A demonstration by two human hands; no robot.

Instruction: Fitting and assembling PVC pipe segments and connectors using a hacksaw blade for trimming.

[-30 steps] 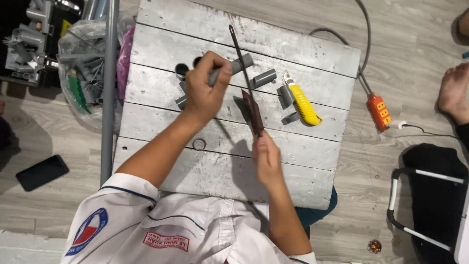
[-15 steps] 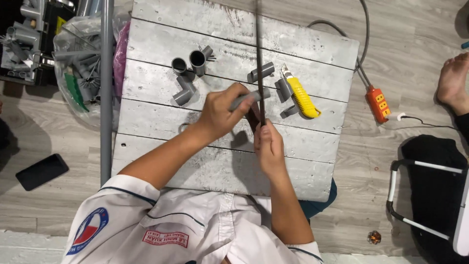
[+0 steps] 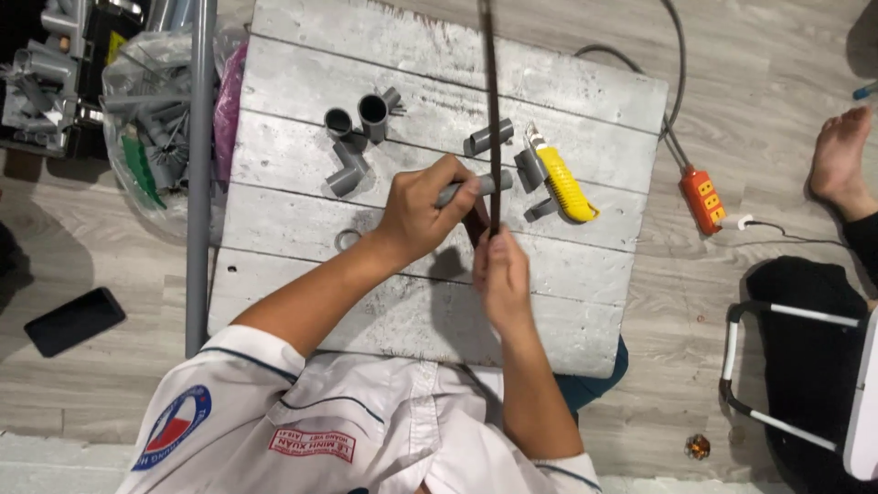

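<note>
The saw blade, tilted a second ago, now stands nearly straight up the view, crossing the pipe. The left hand has drawn back from the fittings toward the body, its grip on the pipe, close beside the right hand.

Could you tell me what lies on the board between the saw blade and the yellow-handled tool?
In the head view, two short grey pipe pieces lie between the saw blade and the yellow-handled tool.
</note>
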